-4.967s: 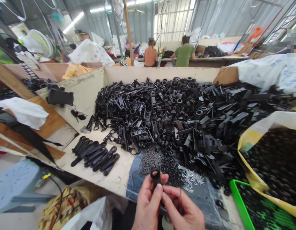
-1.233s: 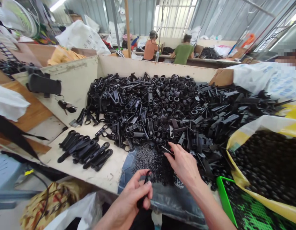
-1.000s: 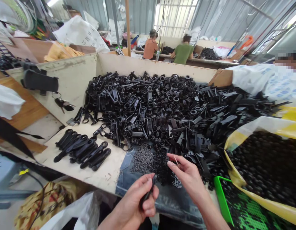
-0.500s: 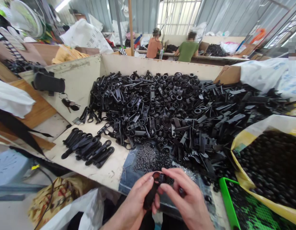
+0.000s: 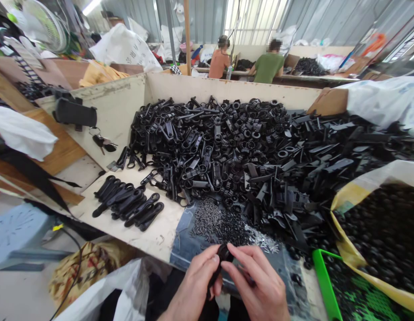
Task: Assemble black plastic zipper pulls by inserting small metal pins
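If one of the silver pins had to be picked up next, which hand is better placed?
Probably the right hand: it is nearer the silver pins and meets the black part only near one end. The left hand wraps around that part and sits farther from the pins.

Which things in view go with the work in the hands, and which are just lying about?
Likely part of the work:
black part in the left hand, the right hand at it
heap of black parts
small grey pieces
silver pins
laid-out black pieces

Apparently just about:
keys
fan
blue stool
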Demonstrator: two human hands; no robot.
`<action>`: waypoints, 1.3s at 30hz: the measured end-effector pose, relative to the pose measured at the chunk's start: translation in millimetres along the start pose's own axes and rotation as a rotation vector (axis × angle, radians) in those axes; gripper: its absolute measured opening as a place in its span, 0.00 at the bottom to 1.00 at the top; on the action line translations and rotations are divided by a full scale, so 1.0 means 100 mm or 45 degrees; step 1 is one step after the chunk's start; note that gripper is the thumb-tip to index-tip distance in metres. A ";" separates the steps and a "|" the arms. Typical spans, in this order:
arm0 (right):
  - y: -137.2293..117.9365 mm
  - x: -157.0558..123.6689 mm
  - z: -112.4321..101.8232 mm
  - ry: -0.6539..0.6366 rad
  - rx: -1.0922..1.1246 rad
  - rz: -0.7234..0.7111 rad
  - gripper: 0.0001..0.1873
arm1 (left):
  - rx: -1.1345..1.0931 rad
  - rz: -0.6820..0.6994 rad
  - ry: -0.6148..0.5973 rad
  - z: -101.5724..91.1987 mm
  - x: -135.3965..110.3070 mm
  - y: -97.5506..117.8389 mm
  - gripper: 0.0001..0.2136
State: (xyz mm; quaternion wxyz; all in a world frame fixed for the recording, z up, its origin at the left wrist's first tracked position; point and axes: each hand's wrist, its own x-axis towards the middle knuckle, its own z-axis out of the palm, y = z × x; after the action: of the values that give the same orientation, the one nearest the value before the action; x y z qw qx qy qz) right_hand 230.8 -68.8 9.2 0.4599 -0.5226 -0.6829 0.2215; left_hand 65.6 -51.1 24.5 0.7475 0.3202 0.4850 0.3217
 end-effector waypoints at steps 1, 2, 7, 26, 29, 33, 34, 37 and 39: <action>0.00 -0.03 0.02 0.015 -0.013 0.020 0.16 | 0.050 0.013 -0.022 -0.01 -0.01 0.01 0.31; -0.01 -0.06 0.04 0.037 -0.026 0.039 0.16 | 0.108 0.027 -0.033 -0.02 -0.03 0.02 0.29; -0.02 -0.16 0.14 0.140 -0.078 0.015 0.15 | 0.432 0.198 0.073 -0.03 -0.06 0.02 0.21; -0.09 -0.41 0.10 0.014 0.352 0.150 0.12 | 0.393 0.155 -0.237 -0.14 -0.21 -0.28 0.29; -0.13 -0.52 0.21 0.139 0.432 0.406 0.13 | 0.484 0.279 -0.215 -0.13 -0.24 -0.24 0.25; -0.10 -0.55 0.27 0.140 0.649 0.726 0.22 | 0.648 0.481 -0.298 -0.15 -0.24 -0.21 0.21; -0.08 -0.54 0.27 0.116 0.675 0.736 0.22 | 0.715 0.548 -0.294 -0.16 -0.23 -0.20 0.20; -0.04 -0.43 0.26 0.053 0.737 0.750 0.19 | 0.946 0.775 -0.186 -0.17 -0.19 -0.19 0.14; -0.03 -0.34 0.24 0.021 0.833 0.824 0.21 | 1.140 0.892 -0.097 -0.17 -0.17 -0.18 0.15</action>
State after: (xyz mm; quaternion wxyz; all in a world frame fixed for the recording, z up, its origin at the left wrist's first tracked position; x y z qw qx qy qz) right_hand 209.2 -96.8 -13.2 0.5134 -0.5380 -0.3750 0.5535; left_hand 47.3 -72.3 13.0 0.4047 0.7589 0.4115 0.3016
